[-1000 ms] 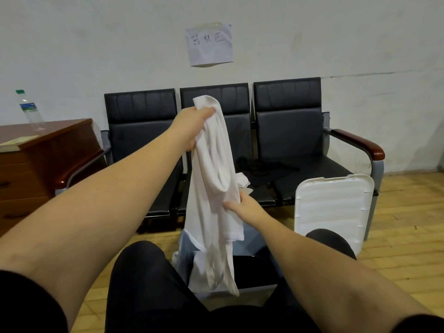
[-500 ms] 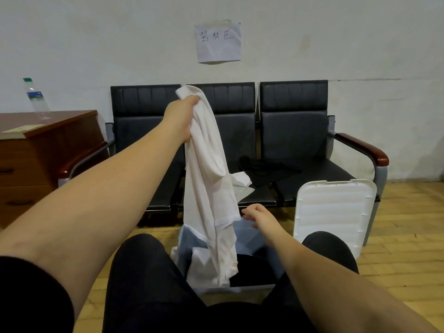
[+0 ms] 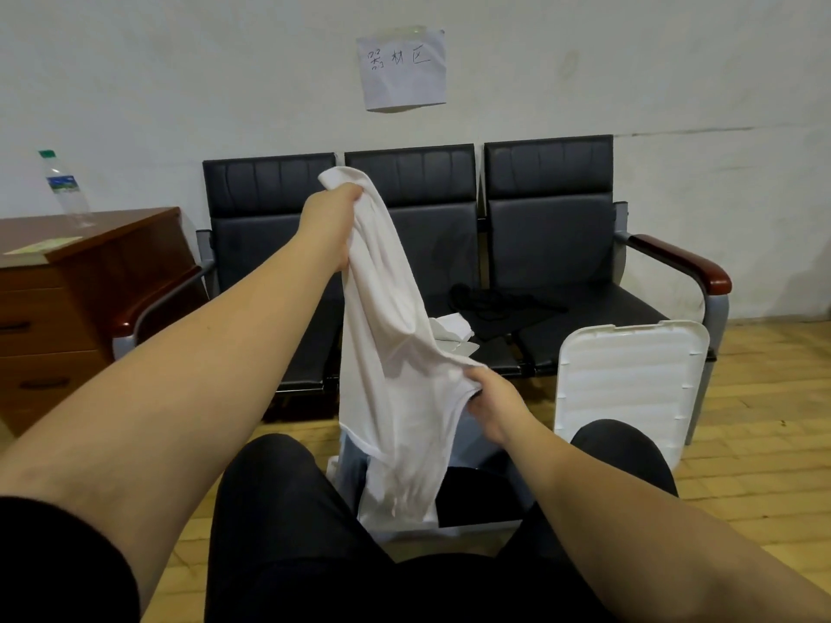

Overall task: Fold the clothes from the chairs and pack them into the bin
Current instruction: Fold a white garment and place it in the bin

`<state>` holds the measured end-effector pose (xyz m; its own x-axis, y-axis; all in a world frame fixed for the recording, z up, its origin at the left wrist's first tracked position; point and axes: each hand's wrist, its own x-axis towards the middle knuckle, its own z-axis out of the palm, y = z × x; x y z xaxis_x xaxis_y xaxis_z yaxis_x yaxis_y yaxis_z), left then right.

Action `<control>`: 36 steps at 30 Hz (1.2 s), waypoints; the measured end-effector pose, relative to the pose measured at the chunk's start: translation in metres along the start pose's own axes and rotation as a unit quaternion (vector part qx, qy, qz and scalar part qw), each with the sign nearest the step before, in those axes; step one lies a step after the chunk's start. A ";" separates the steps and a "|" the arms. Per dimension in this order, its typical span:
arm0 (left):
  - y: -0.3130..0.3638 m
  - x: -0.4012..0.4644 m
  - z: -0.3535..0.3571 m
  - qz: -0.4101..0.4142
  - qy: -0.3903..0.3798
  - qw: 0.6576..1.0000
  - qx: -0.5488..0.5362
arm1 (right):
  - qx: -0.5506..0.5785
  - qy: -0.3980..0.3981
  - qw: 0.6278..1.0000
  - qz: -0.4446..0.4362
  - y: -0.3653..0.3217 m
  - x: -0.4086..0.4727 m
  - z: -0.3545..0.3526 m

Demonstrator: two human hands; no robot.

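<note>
A white garment [image 3: 386, 344] hangs in the air in front of the black chairs [image 3: 413, 245]. My left hand [image 3: 330, 218] grips its top end, raised high. My right hand [image 3: 492, 404] pinches the garment's right edge lower down, pulling it sideways. Its bottom end droops into the bin [image 3: 476, 526] that stands on the floor between my knees. More white cloth [image 3: 452, 332] lies on the middle chair seat, and a dark garment [image 3: 503, 308] lies beside it on the seats.
The bin's white lid [image 3: 629, 388] leans upright against the right chair. A wooden drawer cabinet [image 3: 67, 303] stands at the left with a plastic bottle [image 3: 65, 191] on it. A paper sign [image 3: 402, 67] hangs on the wall. The floor is wood.
My right hand had let go of the garment half a second ago; it has now taken hold of the right edge again. My left hand stays raised with the top end.
</note>
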<state>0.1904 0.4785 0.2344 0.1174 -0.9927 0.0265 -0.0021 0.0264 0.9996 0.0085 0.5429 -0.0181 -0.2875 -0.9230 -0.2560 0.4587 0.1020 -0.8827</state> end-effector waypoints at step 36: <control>-0.114 -0.039 -0.009 0.146 -0.117 0.970 0.157 | -0.455 -0.194 0.865 -0.087 -0.038 -0.021 0.023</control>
<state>0.1952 0.5153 0.1191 -0.1619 -0.9487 0.2717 -0.3085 0.3102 0.8992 0.0163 0.5496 0.0296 0.0994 -0.9907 -0.0926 -0.4657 0.0359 -0.8842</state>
